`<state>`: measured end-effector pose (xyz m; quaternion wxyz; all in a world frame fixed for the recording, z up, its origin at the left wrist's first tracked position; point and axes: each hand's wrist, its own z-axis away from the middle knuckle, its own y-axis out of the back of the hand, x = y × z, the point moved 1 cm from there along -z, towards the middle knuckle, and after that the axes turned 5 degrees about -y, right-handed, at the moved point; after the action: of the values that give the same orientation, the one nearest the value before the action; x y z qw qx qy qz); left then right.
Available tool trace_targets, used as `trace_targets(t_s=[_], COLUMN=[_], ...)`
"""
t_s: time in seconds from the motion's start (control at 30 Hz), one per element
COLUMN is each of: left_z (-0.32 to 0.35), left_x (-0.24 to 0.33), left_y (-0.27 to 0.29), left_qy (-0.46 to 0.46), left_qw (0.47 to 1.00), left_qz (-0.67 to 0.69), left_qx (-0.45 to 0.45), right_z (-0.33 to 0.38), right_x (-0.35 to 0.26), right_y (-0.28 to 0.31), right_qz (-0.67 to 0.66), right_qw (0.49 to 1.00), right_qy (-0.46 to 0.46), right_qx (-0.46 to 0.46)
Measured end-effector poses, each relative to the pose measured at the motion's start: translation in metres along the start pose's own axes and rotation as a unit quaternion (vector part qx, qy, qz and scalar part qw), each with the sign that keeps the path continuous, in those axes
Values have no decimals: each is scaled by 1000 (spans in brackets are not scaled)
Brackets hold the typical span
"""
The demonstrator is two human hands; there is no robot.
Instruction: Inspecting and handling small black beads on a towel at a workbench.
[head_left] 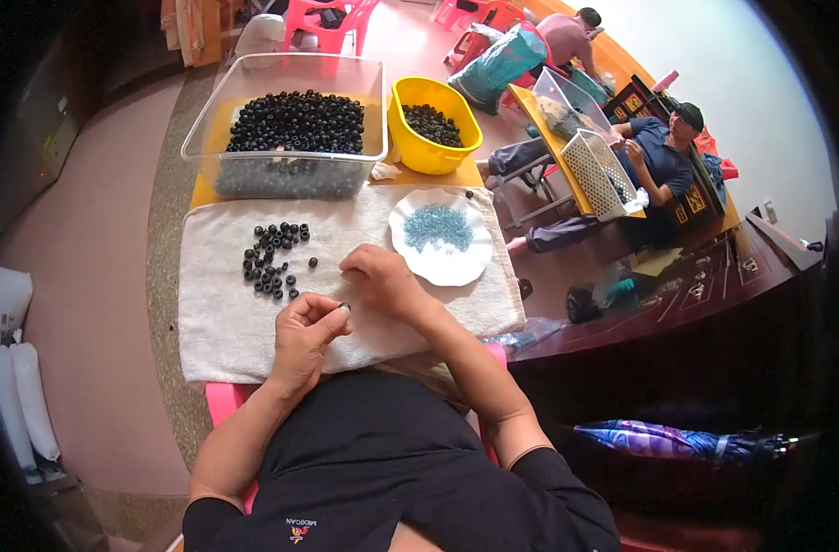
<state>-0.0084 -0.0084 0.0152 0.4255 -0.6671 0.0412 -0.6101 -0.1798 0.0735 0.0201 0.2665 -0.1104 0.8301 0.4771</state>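
Note:
My left hand (307, 339) is closed in a pinch, with a small black bead (345, 307) between thumb and forefinger. Just beyond it, my right hand (382, 279) hovers low over the beige cloth (219, 340), fingers bent and drawn together; anything in them is hidden. To the left of the right hand lies a single black bead (313, 263), beside a loose group of black beads (270, 247) with wide holes. On the right side of the cloth is a white plate with a wavy rim (477, 262), holding a heap of tiny clear blue beads (438, 228).
Behind the cloth stand a clear plastic tub (290, 175) of black beads and a yellow basin (435, 161) with darker ones. A co-worker (663, 166) sits at a side table (567, 156); another person (567, 41) sits farther back. A folded umbrella (677, 440) lies at lower right.

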Motion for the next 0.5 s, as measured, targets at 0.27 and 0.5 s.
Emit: trace_targets(t_s=[0.27,0.5], left_z=[-3,-10], left_x=[-2,-5], left_y=[7,9], left_qy=[-18,-29], left_qw=[998,996], left_qz=[-64,-84], left_qx=[21,-5], right_z=[4,5], right_x=[-5,-18], right_y=[24,31], right_qz=[-465,-479], right_qw=[844,830], right_qy=[-222,-232], right_qx=[-147,-165])
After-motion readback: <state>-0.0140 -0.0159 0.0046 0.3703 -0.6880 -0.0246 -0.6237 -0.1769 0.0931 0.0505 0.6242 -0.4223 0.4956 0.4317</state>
